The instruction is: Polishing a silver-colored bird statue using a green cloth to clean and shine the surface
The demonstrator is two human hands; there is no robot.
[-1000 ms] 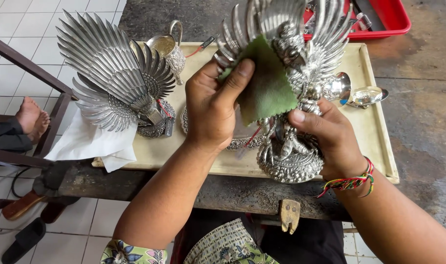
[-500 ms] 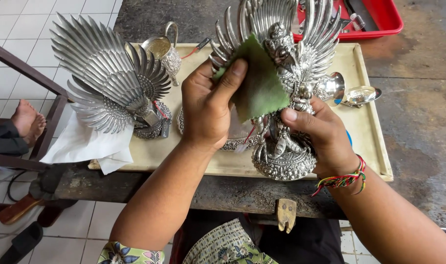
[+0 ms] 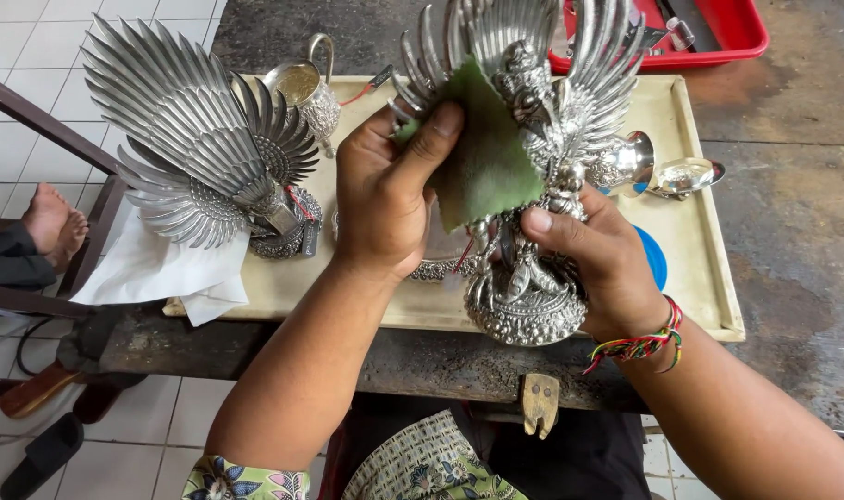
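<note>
The left hand (image 3: 385, 199) is pressing a green cloth (image 3: 482, 162) against the winged silver statue (image 3: 528, 176), thumb on top and fingers curled behind. The right hand (image 3: 602, 264) is gripping the statue's middle, thumb across the front. The statue is standing upright over the cream tray (image 3: 690, 231), above the workbench (image 3: 792, 231).

There are two silver winged statues: one (image 3: 533, 185) is held upright in the hands, and one (image 3: 200, 148) stands at the left of the tray. There is one green cloth (image 3: 485, 157), one cream tray (image 3: 695, 231), one red tray (image 3: 727, 37), one small silver jug (image 3: 309, 93), one white paper sheet (image 3: 154, 268) and one blue round lid (image 3: 651, 255). Two hands are at work, the left (image 3: 390, 199) and the right (image 3: 598, 264). One bare foot (image 3: 52, 218) shows at the left edge.
</note>
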